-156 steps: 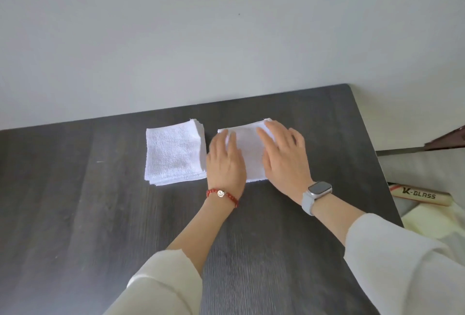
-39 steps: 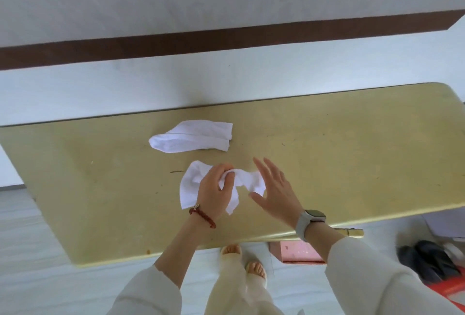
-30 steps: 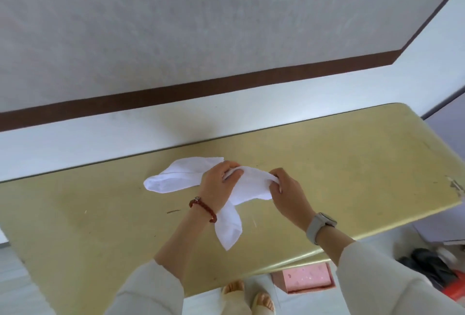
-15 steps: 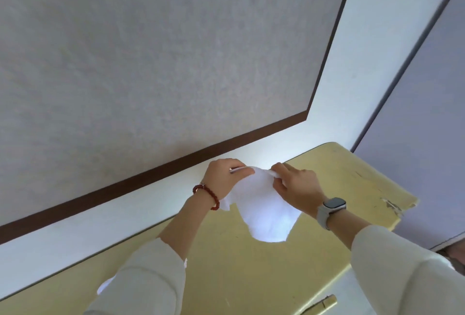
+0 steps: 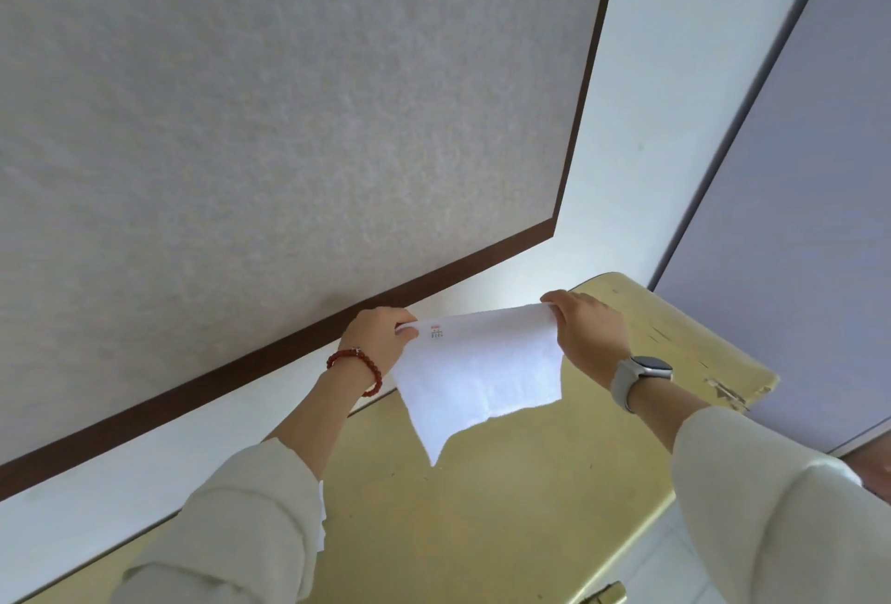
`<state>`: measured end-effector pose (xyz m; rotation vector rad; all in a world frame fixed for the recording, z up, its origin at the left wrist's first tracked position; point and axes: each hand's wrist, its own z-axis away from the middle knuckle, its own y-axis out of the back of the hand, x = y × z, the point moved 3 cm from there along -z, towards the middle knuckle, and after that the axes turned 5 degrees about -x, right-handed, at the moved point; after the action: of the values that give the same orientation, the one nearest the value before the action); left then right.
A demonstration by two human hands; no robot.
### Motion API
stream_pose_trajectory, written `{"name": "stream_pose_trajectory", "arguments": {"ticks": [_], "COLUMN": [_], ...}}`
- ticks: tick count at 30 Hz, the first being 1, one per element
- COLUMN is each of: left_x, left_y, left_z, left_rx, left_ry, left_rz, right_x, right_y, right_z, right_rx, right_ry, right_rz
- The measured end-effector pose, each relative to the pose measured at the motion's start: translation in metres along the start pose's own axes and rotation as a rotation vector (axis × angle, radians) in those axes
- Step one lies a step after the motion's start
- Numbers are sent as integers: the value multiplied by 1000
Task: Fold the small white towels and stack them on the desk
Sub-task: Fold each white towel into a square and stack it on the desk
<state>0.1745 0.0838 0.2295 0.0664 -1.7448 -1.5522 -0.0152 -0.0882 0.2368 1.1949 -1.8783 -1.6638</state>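
Note:
A small white towel (image 5: 482,372) hangs in the air above the yellow table (image 5: 482,521), stretched flat between both hands. My left hand (image 5: 378,345) pinches its upper left corner, beside a small red printed mark. My right hand (image 5: 586,328) pinches the upper right corner. The towel's lower edge droops to a point above the tabletop. A sliver of another white towel (image 5: 321,521) peeks out behind my left sleeve; most of it is hidden.
The yellow table's right end has chipped paint near its corner (image 5: 723,391). A wall with a dark brown band (image 5: 270,357) stands right behind the table. A grey-violet panel (image 5: 795,218) rises at the right.
My hands have moved apart, spreading the towel from a bunched shape to a flat sheet. The view has tilted further up and to the right, and the second towel has slipped behind my sleeve.

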Motion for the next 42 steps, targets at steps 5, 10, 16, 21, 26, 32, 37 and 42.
{"name": "stream_pose_trajectory", "arguments": {"ticks": [5,10,16,21,26,32,37,42], "left_x": [12,-4,-36,-73,-89,-90,-92,-99], "left_y": [6,-10,-78,-162,-212,-210,-204,-213], "left_z": [12,49,114,169,202,189,153,111], "left_rx": [233,297,131,-221,-565,-426,-212,-63], "left_ry": [24,-31,-106,44,158,354,466,480], "left_rz": [-31,-27,-53,-10,2,391,639,579], "right_x": [10,17,34,56,65,63,59,62], "right_y": [10,4,-48,-103,-133,-141,-149,-175], "right_z": [3,37,120,206,256,249,217,181], "right_rx": [135,200,-4,-312,-650,-580,-398,-275], "right_ry": [-38,69,198,135,11,-259,-473,-559], "right_rz": [-111,-193,-186,-212,-192,-390,-619,-661]}}
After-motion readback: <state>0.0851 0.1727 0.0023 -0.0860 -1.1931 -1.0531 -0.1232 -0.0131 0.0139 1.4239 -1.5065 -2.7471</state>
